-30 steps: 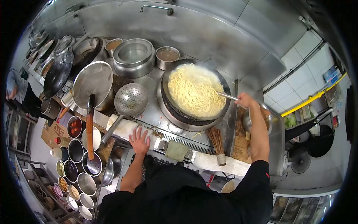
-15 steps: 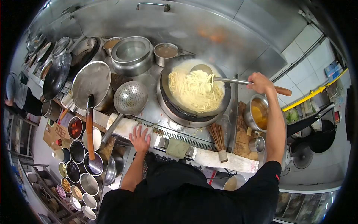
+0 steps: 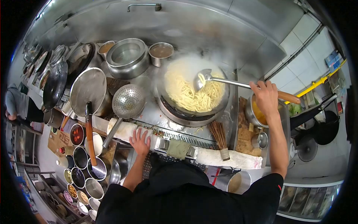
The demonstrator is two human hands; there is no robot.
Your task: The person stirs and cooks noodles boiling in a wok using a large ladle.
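Pale noodles (image 3: 199, 97) lie steaming in a large wok (image 3: 223, 102) on the stove. My right hand (image 3: 265, 98) is closed around the handle of a metal ladle (image 3: 231, 81), near its wooden end. The ladle's bowl is over the noodles, with a few strands in it. My left hand (image 3: 140, 142) rests with fingers spread on a folded white cloth (image 3: 123, 128) at the stove's front edge. Left of the wok, a perforated skimmer (image 3: 128, 100) lies with its handle toward that cloth.
A bamboo brush (image 3: 220, 136) stands below the wok. Right of it is a metal bowl of yellow liquid (image 3: 255, 112). A wide strainer (image 3: 88, 91), pots (image 3: 128, 59) and several ingredient containers fill the left. Another person (image 3: 22, 104) stands far left.
The ladle has lifted out of the noodles, and my right hand has moved right and its grip sits farther along the handle. My left hand has stayed on the cloth. The steam is thicker.
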